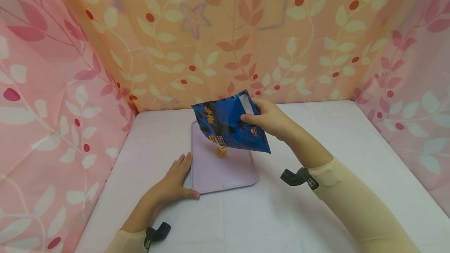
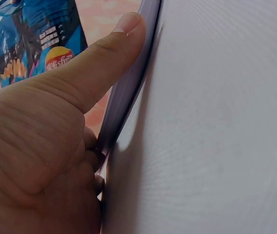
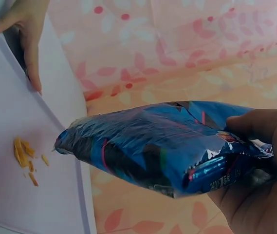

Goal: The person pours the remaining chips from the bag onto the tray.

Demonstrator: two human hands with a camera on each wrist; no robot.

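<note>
My right hand [image 1: 272, 120] grips a blue chip bag [image 1: 225, 124] by its right end, thumb on the front, and holds it tilted above a light purple tray [image 1: 225, 180]. In the right wrist view the bag [image 3: 143, 146] slants with its far end over the tray [image 3: 11, 97]. A few yellow chip pieces [image 3: 24, 153] lie on the tray below that end. My left hand [image 1: 172, 182] rests at the tray's left edge, fingers stretched along the side and thumb at the near corner. In the left wrist view the thumb [image 2: 114, 44] lies against the tray's rim [image 2: 123, 102].
The tray lies on a white-covered table [image 1: 151, 132]. Floral cloth hangs around it, an orange curtain [image 1: 246, 30] at the back and pink cloth [image 1: 52, 108] on the left and right. A dark wrist mount [image 1: 299, 177] sticks out from the right sleeve.
</note>
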